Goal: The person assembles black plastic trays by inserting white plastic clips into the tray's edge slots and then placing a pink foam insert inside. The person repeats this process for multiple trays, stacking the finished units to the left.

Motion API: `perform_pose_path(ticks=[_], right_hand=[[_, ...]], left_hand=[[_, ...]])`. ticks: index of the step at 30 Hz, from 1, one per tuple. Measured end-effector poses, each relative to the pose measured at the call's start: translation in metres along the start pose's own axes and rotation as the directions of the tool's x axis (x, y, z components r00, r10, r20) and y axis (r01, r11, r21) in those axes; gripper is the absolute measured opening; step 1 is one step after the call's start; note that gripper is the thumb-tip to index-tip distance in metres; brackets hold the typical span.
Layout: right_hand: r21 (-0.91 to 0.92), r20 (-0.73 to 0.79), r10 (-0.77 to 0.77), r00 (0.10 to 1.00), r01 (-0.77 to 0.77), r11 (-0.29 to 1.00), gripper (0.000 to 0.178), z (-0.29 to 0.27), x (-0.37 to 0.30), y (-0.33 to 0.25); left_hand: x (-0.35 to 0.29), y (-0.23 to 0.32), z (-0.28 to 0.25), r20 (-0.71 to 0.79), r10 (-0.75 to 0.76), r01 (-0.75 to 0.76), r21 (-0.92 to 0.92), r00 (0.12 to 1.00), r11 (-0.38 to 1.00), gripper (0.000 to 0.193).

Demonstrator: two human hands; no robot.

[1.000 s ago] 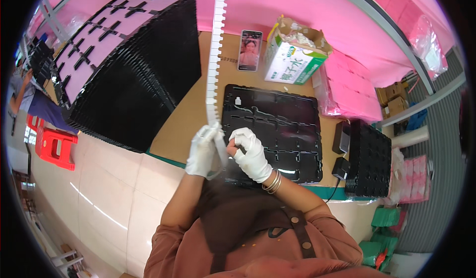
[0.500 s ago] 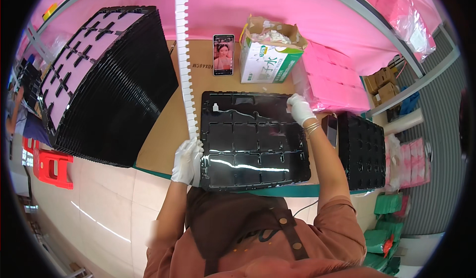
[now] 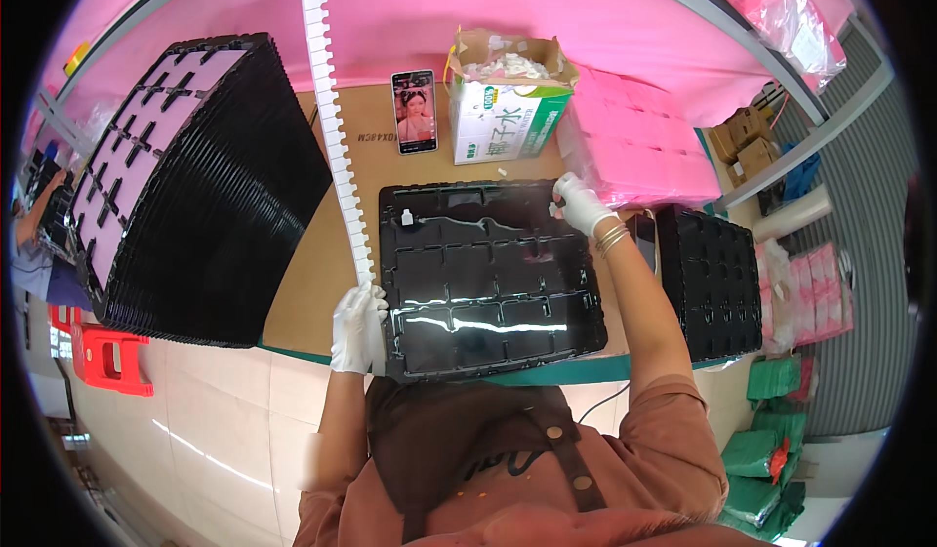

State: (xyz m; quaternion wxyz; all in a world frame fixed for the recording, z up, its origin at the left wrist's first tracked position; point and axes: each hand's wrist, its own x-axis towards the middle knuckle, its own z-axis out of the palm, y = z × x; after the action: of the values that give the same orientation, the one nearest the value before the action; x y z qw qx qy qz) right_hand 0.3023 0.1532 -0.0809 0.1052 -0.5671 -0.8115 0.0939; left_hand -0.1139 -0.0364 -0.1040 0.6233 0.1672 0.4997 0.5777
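The left hand (image 3: 359,329), in a white glove, is closing its grip around the lower end of a long white plastic strip with a toothed edge (image 3: 335,127), which is running up and away across the brown desk (image 3: 322,254) toward the pink backdrop. That hand is sitting just beside the near left corner of a glossy black plastic tray with rectangular compartments (image 3: 488,274), which is lying flat on the desk in front of the person. The right hand (image 3: 582,203), also gloved in white, is reaching to the tray's far right corner; its fingers are curling over the rim there, though I cannot tell whether they are pinching the edge or only resting on it. One small white piece (image 3: 406,218) is sitting in a compartment near the far left of the tray; the other compartments look unfilled.

Judging from this, the step in hand looks like settling the tray in place while the strip is being kept ready. The next move probably calls for steadying the tray and bringing the strip's end over a compartment.

Further out, a tall slanted stack of black trays (image 3: 185,186) is leaning at the left, a phone (image 3: 414,110) and an open cardboard carton holding small white pieces (image 3: 508,98) are standing beyond the tray, and pink bags (image 3: 634,147) are piling at the right.
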Motion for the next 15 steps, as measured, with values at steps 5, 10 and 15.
perform_pose_path(ticks=[5, 10, 15], right_hand=[[0.256, -0.45, 0.122, 0.885, -0.003, 0.967, 0.012, 0.009, -0.033, -0.08], [0.856, -0.006, 0.091, 0.996, -0.042, 0.515, 0.018, 0.023, -0.087, -0.233], [0.983, 0.172, 0.124, 0.977, -0.178, 0.034, 0.019, 0.035, -0.096, -0.281]], left_hand=[[-0.025, 0.012, 0.015, -0.03, 0.15, -0.149, 0.01, 0.988, 0.989, 0.018], [-0.052, 0.025, 0.068, 0.019, 0.192, -0.19, -0.077, 0.981, 0.979, 0.014], [-0.055, 0.01, 0.075, -0.049, 0.222, -0.223, -0.022, 0.974, 0.975, 0.016]])
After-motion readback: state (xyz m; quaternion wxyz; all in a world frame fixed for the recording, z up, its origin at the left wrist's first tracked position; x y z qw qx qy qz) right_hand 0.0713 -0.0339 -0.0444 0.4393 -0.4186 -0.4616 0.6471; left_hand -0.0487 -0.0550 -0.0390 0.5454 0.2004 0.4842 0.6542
